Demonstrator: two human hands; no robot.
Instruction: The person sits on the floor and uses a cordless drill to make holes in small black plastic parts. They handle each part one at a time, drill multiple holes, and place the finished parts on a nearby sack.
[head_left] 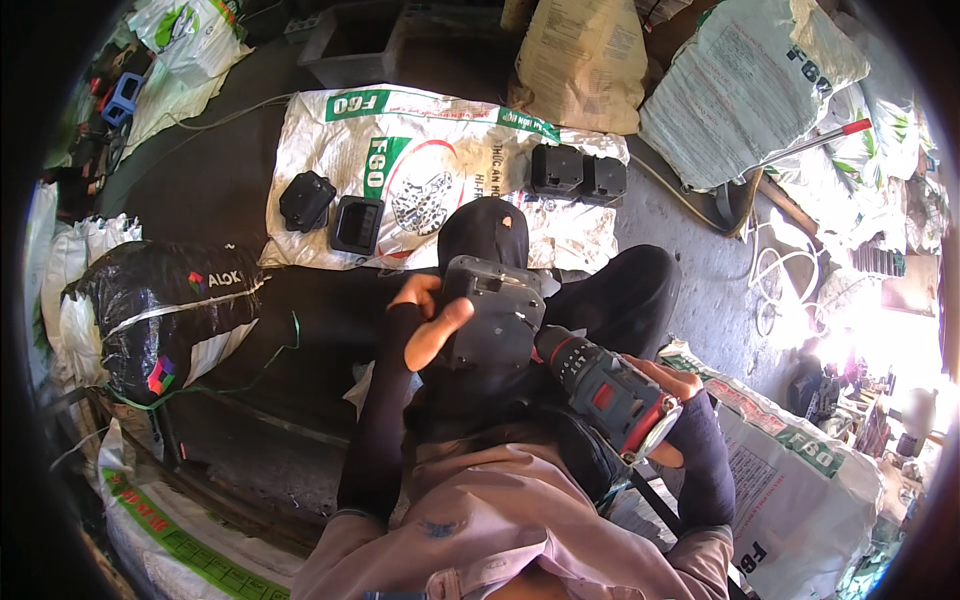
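Observation:
My left hand (436, 322) grips a black plastic housing (492, 318) by its left side, thumb on the face, and holds it above my knees. In my right hand (664, 392) is a cordless drill (606, 388), grey with red parts. Its chuck points left at the housing, and the bit reaches the housing's right part; whether it touches a screw I cannot tell. Beyond my knees, a flattened white sack (400, 215) carries more black housings: a closed one (307, 202) and an open-faced one (356, 226) at left, and a pair (580, 176) at right.
A stuffed black bag (165, 315) lies at left, with a thin green cord beside it. White sacks (750, 90) stand at far right, another (790, 470) by my right elbow. A grey bin (350, 50) sits at the back. A white cable (785, 275) coils on the floor.

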